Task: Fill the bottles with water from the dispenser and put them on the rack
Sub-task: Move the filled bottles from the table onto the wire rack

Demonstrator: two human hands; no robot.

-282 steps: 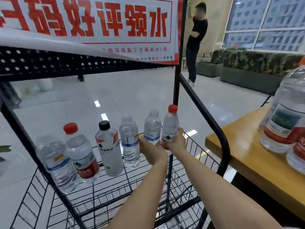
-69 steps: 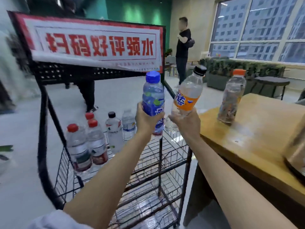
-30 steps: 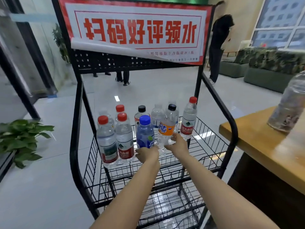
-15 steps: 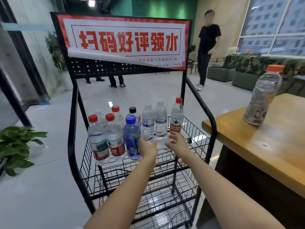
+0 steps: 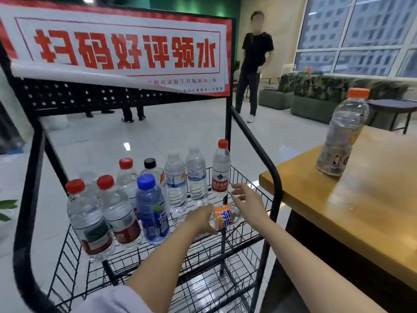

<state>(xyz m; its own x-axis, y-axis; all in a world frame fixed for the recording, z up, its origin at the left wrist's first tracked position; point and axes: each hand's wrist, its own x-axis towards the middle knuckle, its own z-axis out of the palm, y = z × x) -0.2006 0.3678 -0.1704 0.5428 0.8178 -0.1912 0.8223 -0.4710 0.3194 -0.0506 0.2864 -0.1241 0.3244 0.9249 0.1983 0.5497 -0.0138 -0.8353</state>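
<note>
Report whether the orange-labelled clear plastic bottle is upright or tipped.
Tipped: the orange-labelled clear plastic bottle lies sideways, gripped by the left hand.

Your rack (image 5: 274,184) stands directly before you, its sign (image 5: 126,48) mounted across the top and a table (image 5: 361,211) close on its right. On the rack's upper wire shelf (image 5: 203,251), the upright bottles (image 5: 176,184) stand in two rows, filling the left side and the back. In front of the back row's right end, a sideways bottle (image 5: 224,216) lies on the shelf, with your left hand (image 5: 200,219) curled round its left end and your right hand (image 5: 248,203) spread just to its right. A lone bottle (image 5: 340,136) stands upright on the table's far part. Beyond the rack a person (image 5: 255,62) stands on the floor, with sofas (image 5: 316,93) to the right, behind the table.
</note>
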